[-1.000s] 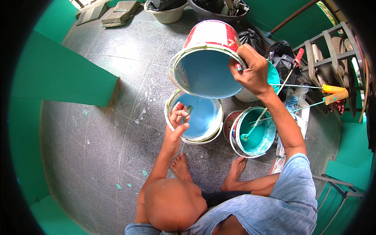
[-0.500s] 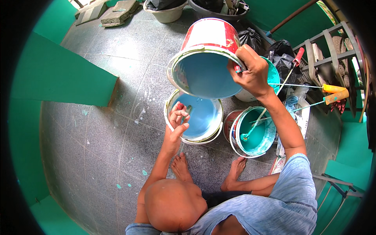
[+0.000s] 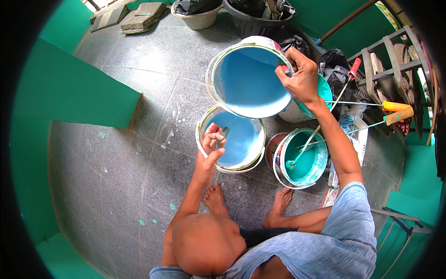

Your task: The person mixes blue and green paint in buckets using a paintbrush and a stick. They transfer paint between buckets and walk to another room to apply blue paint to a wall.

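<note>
My right hand [image 3: 301, 76] grips the right rim of a tilted paint bucket [image 3: 246, 81], raised over a second bucket. Bluish liquid fills much of its mouth, and a strip of its outer wall shows at the top. Below it, the second bucket [image 3: 253, 156] stands on the floor with light-blue liquid inside and a white handle hanging at its front. My left hand [image 3: 211, 151] is at that bucket's left rim with curled fingers. Something with a red end and a greenish-brown part shows at those fingers, too small to name.
Right of the second bucket stands a teal paint bucket [image 3: 320, 172] with a stick in it. Paint rollers [image 3: 397, 113] lie beyond it, near black bags and a grey rack [image 3: 392, 56]. Tubs [image 3: 197, 19] stand at the back. A green pillar [image 3: 74, 93] is at left.
The raised bucket has tipped back toward upright, so its mouth shows more and its red wall less. My right hand has shifted slightly with it. My left hand has hardly moved.
</note>
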Demonstrator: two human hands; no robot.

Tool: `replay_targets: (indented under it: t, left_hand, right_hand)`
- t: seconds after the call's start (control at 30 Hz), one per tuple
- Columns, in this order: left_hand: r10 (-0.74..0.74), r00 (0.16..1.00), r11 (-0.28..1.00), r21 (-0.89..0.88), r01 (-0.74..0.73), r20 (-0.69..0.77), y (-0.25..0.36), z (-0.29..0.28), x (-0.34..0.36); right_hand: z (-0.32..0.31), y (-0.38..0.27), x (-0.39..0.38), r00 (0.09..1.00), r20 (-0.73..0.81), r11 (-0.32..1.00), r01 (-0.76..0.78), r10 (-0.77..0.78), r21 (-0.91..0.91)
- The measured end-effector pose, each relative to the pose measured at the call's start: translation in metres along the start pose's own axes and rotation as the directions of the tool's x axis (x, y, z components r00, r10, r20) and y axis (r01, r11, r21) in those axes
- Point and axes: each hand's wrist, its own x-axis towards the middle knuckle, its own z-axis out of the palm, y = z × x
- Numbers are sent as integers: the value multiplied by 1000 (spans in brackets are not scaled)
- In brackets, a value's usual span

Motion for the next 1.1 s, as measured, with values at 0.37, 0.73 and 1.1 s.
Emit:
replay_targets:
  t: [0.37, 0.73, 1.1]
  left_hand:
    - [8, 1000, 1000, 27, -9, 18, 2, 1, 1]
    - [9, 999, 1000, 15, -9, 31, 0, -2, 1]
    - [2, 999, 1000, 23, -2, 34, 2, 1, 3]
  right_hand:
    - [17, 54, 4, 985, 39, 974, -173, 169, 149]
    - [31, 79, 0, 973, 82, 939, -230, 216, 257]
    - [31, 88, -1, 960, 179, 925, -260, 216, 276]
